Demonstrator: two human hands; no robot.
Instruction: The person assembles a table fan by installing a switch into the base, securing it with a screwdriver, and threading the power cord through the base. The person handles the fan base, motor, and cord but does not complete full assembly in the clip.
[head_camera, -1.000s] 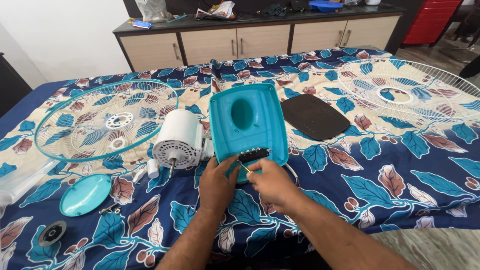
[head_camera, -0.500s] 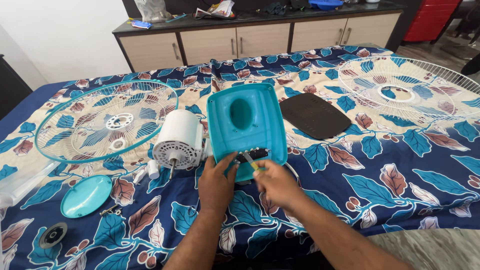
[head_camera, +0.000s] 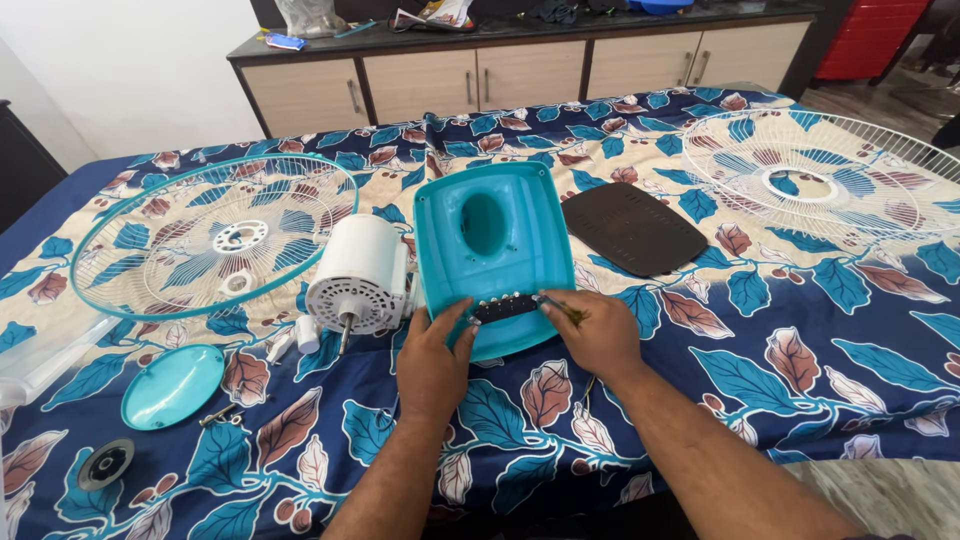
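The right hand (head_camera: 598, 335) keeps a narrow grip on a small screwdriver (head_camera: 560, 307), its tip at the right end of the black switch strip (head_camera: 505, 306). The left hand (head_camera: 433, 362) pinches the strip's left end, thumb on the near edge of the turquoise fan base shell (head_camera: 493, 255). The shell lies inside-up on the leaf-patterned bed cover (head_camera: 800, 340). Left of the shell sits the white motor (head_camera: 358, 275), beyond it 1 turquoise-rimmed grille (head_camera: 215, 235); right of the shell lie a black plate (head_camera: 632, 228) and a white grille (head_camera: 830, 175).

Both forearms (head_camera: 400, 470) are bare, no sleeves or rings visible.
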